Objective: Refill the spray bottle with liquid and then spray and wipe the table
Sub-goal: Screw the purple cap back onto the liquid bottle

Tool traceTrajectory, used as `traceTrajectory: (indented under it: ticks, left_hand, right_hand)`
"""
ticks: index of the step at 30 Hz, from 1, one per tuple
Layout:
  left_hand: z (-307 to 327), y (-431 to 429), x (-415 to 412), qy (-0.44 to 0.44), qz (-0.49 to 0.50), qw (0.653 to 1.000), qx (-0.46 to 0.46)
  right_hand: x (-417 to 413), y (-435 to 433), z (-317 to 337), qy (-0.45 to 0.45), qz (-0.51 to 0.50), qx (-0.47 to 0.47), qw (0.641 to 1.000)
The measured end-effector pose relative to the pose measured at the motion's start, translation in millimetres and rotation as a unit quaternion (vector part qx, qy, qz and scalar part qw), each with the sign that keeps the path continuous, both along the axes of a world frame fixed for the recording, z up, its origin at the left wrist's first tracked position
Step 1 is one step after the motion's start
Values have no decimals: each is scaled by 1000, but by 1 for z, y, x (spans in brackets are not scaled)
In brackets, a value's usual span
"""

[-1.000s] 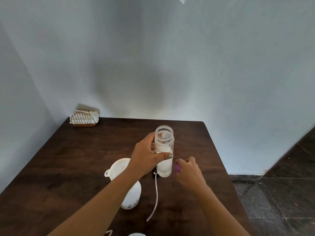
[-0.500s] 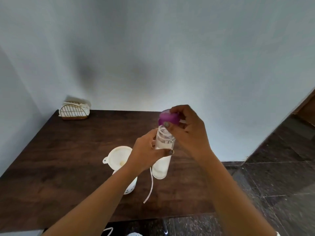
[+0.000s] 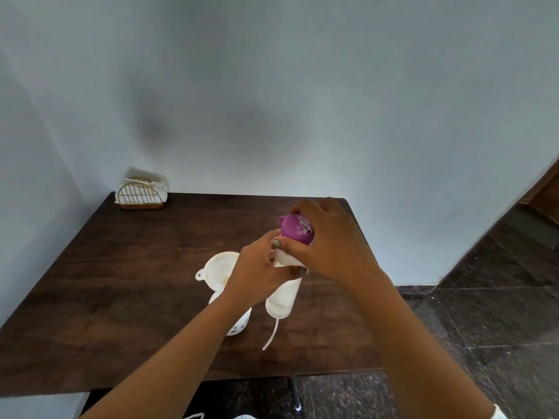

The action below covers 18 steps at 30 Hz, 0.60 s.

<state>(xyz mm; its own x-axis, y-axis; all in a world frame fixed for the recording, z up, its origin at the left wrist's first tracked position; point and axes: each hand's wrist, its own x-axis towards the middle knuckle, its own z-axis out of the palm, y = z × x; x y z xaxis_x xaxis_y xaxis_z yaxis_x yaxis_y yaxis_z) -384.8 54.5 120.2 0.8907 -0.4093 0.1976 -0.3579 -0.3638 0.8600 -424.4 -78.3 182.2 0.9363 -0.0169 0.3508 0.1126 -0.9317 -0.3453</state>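
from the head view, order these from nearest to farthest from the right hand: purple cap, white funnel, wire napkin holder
1. Purple cap: under the right hand, at the top of the bottle.
2. White funnel: to the left, behind the left hand.
3. Wire napkin holder: far-left corner of the table.

Bare forearms; dark polish on fingers point(image 3: 276, 244).

No legible text or labels.
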Motion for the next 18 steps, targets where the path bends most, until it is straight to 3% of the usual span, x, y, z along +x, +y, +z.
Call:
traceTrajectory:
  ticks: [6,12,18]
  left_hand:
    - [2,4,0,6,5,1000,-6]
    - [0,4,-2,14,5,1000,10]
    - [-3,8,-1,27,2,1000,-7]
  right_hand:
    - [-2,3,7,-7,103,15,995]
    - [0,7,10,8,24,-81,996]
    - [-3,10,8,50,112,-33,992]
